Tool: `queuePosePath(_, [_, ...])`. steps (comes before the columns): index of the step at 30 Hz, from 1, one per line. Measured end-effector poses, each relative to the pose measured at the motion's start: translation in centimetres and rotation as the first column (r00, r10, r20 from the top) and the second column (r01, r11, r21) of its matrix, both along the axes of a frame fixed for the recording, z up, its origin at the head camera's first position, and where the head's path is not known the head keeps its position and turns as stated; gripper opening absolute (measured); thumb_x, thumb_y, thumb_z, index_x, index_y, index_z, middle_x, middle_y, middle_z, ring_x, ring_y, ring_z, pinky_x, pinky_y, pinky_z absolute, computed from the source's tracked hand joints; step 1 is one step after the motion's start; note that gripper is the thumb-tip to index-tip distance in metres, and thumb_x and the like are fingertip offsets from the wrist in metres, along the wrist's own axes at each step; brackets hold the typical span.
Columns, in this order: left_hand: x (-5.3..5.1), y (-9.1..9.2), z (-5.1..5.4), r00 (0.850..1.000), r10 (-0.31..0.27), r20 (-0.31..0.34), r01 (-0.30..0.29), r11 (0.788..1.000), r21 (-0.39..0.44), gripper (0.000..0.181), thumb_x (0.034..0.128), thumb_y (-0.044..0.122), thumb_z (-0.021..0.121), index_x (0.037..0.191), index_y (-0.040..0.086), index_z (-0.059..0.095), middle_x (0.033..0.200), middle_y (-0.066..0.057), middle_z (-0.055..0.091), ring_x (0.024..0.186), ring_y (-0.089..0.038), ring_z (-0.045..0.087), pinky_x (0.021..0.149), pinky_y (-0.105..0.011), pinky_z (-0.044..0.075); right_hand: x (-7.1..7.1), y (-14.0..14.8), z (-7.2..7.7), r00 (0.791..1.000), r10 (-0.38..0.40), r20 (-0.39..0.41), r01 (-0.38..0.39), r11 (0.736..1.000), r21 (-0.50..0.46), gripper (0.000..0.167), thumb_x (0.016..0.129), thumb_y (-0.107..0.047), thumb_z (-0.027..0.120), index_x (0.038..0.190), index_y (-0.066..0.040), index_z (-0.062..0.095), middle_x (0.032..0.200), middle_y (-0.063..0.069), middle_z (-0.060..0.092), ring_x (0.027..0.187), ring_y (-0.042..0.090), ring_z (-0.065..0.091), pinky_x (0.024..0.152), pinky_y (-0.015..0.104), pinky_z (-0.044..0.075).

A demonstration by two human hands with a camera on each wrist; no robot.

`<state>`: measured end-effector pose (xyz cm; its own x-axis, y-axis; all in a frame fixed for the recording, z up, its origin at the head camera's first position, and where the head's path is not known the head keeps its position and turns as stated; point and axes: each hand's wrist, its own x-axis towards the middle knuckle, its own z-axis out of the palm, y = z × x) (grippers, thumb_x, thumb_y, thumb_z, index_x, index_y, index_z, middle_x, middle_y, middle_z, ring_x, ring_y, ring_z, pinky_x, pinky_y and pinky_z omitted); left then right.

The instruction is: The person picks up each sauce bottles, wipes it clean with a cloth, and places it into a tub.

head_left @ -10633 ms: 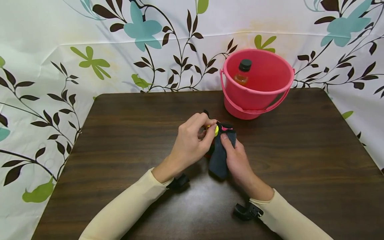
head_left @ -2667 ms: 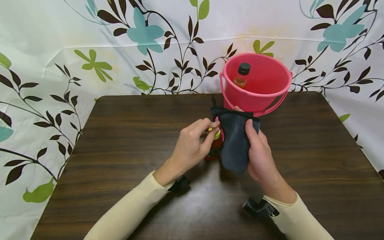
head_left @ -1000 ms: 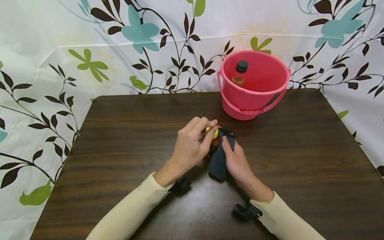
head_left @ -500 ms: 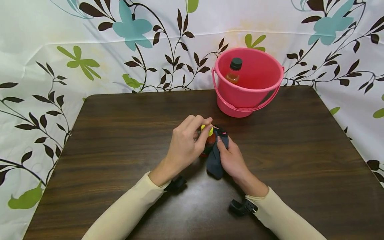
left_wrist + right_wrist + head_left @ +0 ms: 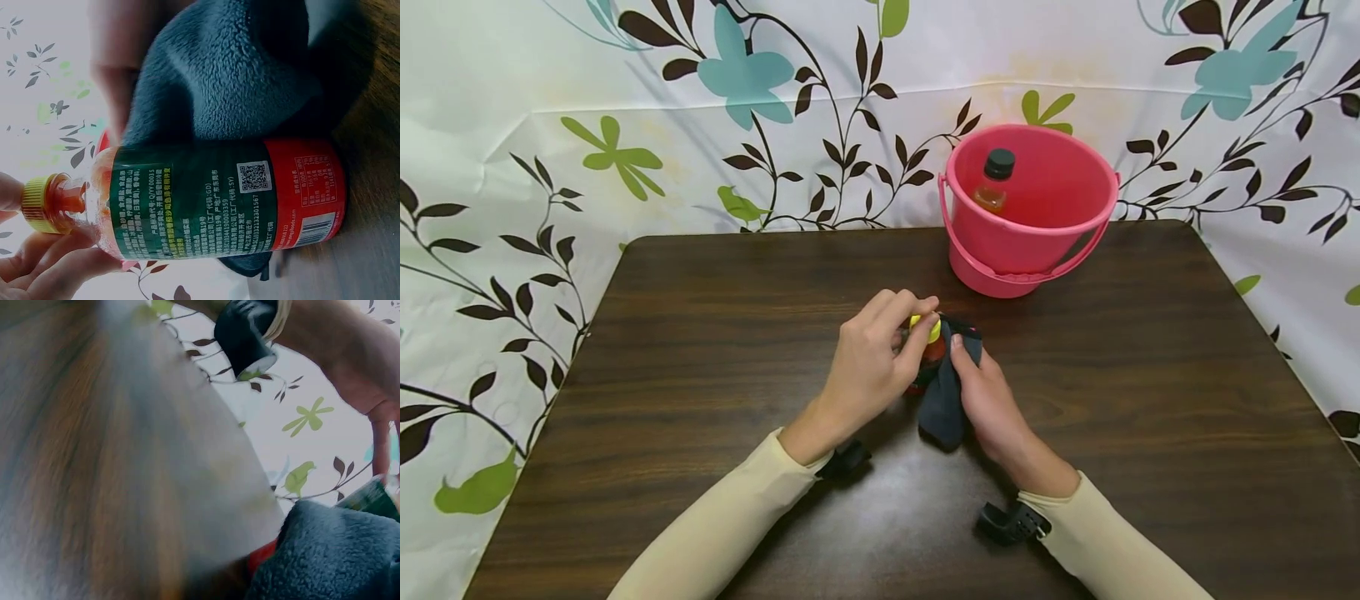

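Left hand (image 5: 874, 352) pinches yellow cap (image 5: 37, 206) of sauce bottle (image 5: 206, 206) | right hand (image 5: 994, 407) grips plush cloth (image 5: 943, 410) | risk: sideways cloth pressure may tip bottle

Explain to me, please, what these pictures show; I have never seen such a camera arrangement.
No machine works here, only a person, bare-handed. The wide picture comes from a camera on the head, looking down; the other two come from wrist cameras. The left hand pinches the yellow cap of a green-labelled bottle; the right hand holds a dark blue-grey cloth against that bottle. Farther away, on the dark table, stands a pink bucket with a dark-capped bottle inside.
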<state>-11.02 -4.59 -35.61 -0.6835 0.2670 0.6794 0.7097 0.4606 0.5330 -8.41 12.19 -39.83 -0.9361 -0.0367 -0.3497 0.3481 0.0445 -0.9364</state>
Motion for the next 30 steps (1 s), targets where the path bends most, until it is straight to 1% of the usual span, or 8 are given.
queuePosePath(4, [0.0, 0.0, 0.0, 1.000, 0.006, -0.003, -0.006, 1.000, 0.001, 0.008, 0.0994, 0.010, 0.072, 0.106, 0.005, 0.072, 0.094, -0.009, 0.070, 0.067, -0.019, 0.056, 0.058, -0.024, 0.046, 0.3, -0.2, 1.1, 0.999, 0.042, -0.014, -0.044, 0.990, -0.133, 0.056, 0.114, -0.049, 0.034, 0.159, -0.016, 0.038, 0.142, 0.008, 0.053, 0.122, 0.020, 0.054, 0.097, 0.026, 0.051])
queuePosePath(8, [0.0, 0.0, 0.0, 1.000, 0.011, -0.007, -0.011, 1.000, 0.004, 0.007, 0.0988, 0.009, 0.072, 0.104, 0.005, 0.071, 0.088, -0.009, 0.065, 0.064, -0.021, 0.055, 0.057, -0.025, 0.045, 0.6, -0.2, 2.1, 0.996, 0.063, -0.060, -0.076, 0.970, -0.230, 0.054, 0.114, -0.049, 0.034, 0.160, -0.021, 0.036, 0.133, 0.002, 0.053, 0.115, 0.020, 0.056, 0.087, 0.026, 0.054])
queuePosePath(11, [0.0, 0.0, -0.1, 1.000, 0.011, -0.011, -0.011, 1.000, 0.003, 0.008, 0.0985, 0.009, 0.073, 0.106, 0.005, 0.073, 0.090, -0.009, 0.067, 0.065, -0.018, 0.054, 0.057, -0.024, 0.045, 0.8, 0.0, 2.7, 0.990, 0.072, -0.118, -0.103, 0.954, -0.283, 0.052, 0.114, -0.047, 0.033, 0.163, -0.028, 0.036, 0.137, -0.001, 0.053, 0.120, 0.019, 0.055, 0.087, 0.026, 0.055])
queuePosePath(13, [0.0, 0.0, -0.1, 1.000, 0.010, -0.015, -0.010, 1.000, 0.002, 0.010, 0.0982, 0.009, 0.073, 0.108, 0.005, 0.074, 0.091, -0.008, 0.069, 0.066, -0.015, 0.053, 0.057, -0.023, 0.045, 0.9, 0.1, 3.2, 0.985, 0.076, -0.154, -0.122, 0.942, -0.312, 0.051, 0.114, -0.047, 0.032, 0.164, -0.036, 0.034, 0.143, -0.003, 0.052, 0.123, 0.018, 0.055, 0.086, 0.025, 0.055])
queuePosePath(17, [0.0, 0.0, -0.2, 1.000, 0.008, -0.025, -0.008, 1.000, 0.003, 0.012, 0.0974, 0.008, 0.074, 0.109, 0.005, 0.075, 0.090, -0.008, 0.068, 0.066, -0.013, 0.051, 0.057, -0.023, 0.045, 1.2, 0.4, 4.0, 0.974, 0.071, -0.213, -0.141, 0.930, -0.338, 0.052, 0.114, -0.047, 0.032, 0.164, -0.037, 0.034, 0.145, -0.002, 0.052, 0.122, 0.015, 0.056, 0.084, 0.024, 0.056])
queuePosePath(21, [0.0, 0.1, -0.2, 0.999, 0.009, -0.033, -0.008, 1.000, 0.013, 0.011, 0.0967, 0.008, 0.075, 0.107, 0.004, 0.074, 0.088, -0.008, 0.067, 0.066, -0.014, 0.053, 0.058, -0.023, 0.046, 1.2, 0.5, 4.8, 0.961, 0.066, -0.268, -0.156, 0.930, -0.333, 0.052, 0.114, -0.046, 0.034, 0.164, -0.034, 0.034, 0.142, -0.001, 0.053, 0.119, 0.013, 0.057, 0.083, 0.024, 0.057])
queuePosePath(26, [0.0, 0.0, -0.2, 0.999, 0.006, -0.038, -0.006, 1.000, 0.020, 0.010, 0.0968, 0.007, 0.074, 0.106, 0.004, 0.074, 0.089, -0.008, 0.068, 0.065, -0.014, 0.054, 0.058, -0.022, 0.046, 1.3, 0.7, 5.4, 0.955, 0.060, -0.291, -0.161, 0.929, -0.334, 0.052, 0.114, -0.046, 0.032, 0.165, -0.034, 0.033, 0.142, -0.001, 0.053, 0.118, 0.014, 0.057, 0.083, 0.023, 0.056])
queuePosePath(30, [-0.1, 0.0, -0.2, 0.999, 0.004, -0.040, -0.004, 1.000, 0.021, 0.010, 0.0973, 0.007, 0.074, 0.107, 0.004, 0.075, 0.090, -0.008, 0.069, 0.064, -0.013, 0.053, 0.057, -0.022, 0.045, 1.3, 0.7, 5.6, 0.955, 0.039, -0.295, -0.146, 0.925, -0.351, 0.053, 0.114, -0.047, 0.032, 0.164, -0.031, 0.034, 0.146, -0.001, 0.051, 0.120, 0.012, 0.056, 0.087, 0.023, 0.056])
